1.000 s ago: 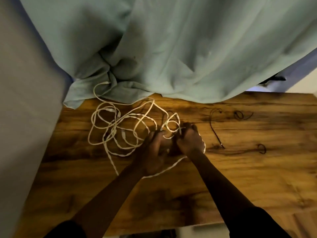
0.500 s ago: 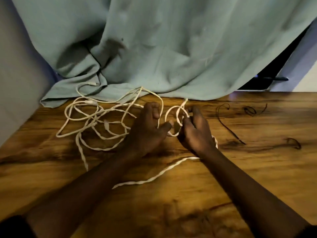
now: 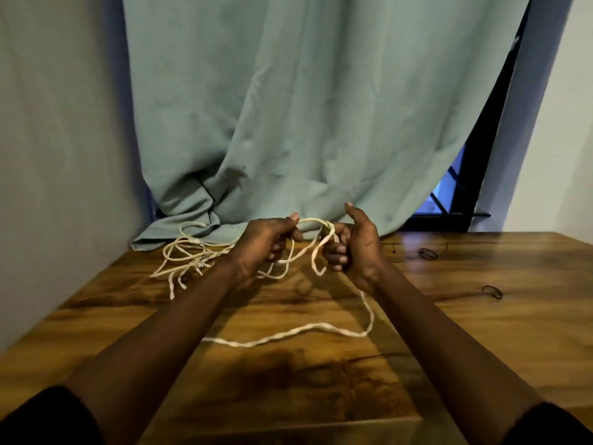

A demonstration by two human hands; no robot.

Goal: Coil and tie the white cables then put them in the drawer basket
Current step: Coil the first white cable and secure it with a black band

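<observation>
Above the wooden table [image 3: 465,332], left hand [image 3: 268,244] and right hand [image 3: 354,248], slightly apart, each grip loops of the tangled white cable [image 3: 288,334].

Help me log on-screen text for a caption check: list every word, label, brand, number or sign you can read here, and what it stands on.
None: no word, label, brand, number or sign can be read anywhere.
The white cables, held by the left hand and the right hand, show no marking.
The wooden table, the green curtain and the dark bands are plain too.
</observation>
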